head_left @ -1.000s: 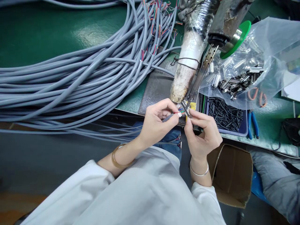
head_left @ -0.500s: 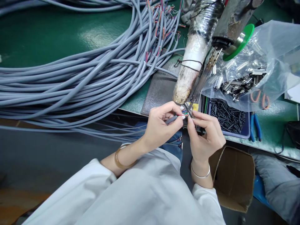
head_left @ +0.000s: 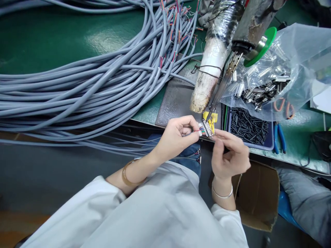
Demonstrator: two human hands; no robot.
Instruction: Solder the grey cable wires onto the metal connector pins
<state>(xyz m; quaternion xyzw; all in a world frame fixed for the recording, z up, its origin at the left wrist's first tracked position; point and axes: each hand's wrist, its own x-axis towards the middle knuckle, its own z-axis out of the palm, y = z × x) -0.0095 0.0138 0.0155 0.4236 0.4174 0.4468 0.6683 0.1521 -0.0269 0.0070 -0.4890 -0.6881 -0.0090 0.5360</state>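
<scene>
Between finger and thumb, my left hand point(head_left: 179, 136) pinches the end of a grey cable, where its thin coloured wires point(head_left: 202, 130) fan out. These wires run to a metal multi-pin connector point(head_left: 207, 128), tilted under the soldering iron point(head_left: 224, 82). The iron's tip is at or very near the connector's upper end; I cannot tell whether they touch. My right hand point(head_left: 229, 151) is at the connector's lower end, index fingertip beside it. Its thumb and fingers are drawn together, slightly blurred, and what they hold, if anything, is hidden.
Many grey cables point(head_left: 77, 86) cover the bench's left side. A wrapped white tube point(head_left: 204, 82) stands beside the iron. To the right are a solder reel point(head_left: 266, 46), a plastic bag of connectors point(head_left: 271, 88), a bin point(head_left: 270, 137) of black sleeves, blue-handled pliers point(head_left: 279, 137) and a cardboard box point(head_left: 258, 196).
The connector has turned and dropped slightly, showing its row of pins and a yellow piece behind it. My right thumb has come off the connector, and that hand has shifted slightly down.
</scene>
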